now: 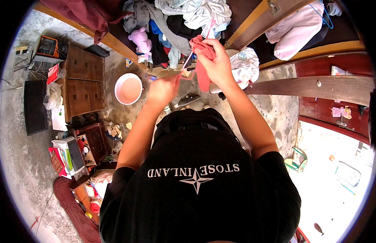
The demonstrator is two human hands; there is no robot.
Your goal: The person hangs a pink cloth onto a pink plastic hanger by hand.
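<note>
My left hand [163, 91] is closed around the lower end of a thin pink clothes hanger [188, 59]. The hanger slants up and to the right, its hook end near the pile of clothes. In my right hand [217, 63] is a red cloth [203, 77], perhaps a towel or small garment, bunched at the top and hanging down against the hanger. Fingers and palm hide part of the cloth. Just beyond both hands lies a heap of clothes [177, 42] in grey, blue, black and white on a wooden-framed bed or shelf, with a pink plush toy [141, 40] at its left.
A white basin [128, 88] stands on the floor at left, near a brown wooden cabinet [84, 79]. To the right are a white garment [244, 67] and a wooden beam [313, 89]. A dark shoe [187, 100] lies on the floor below my hands.
</note>
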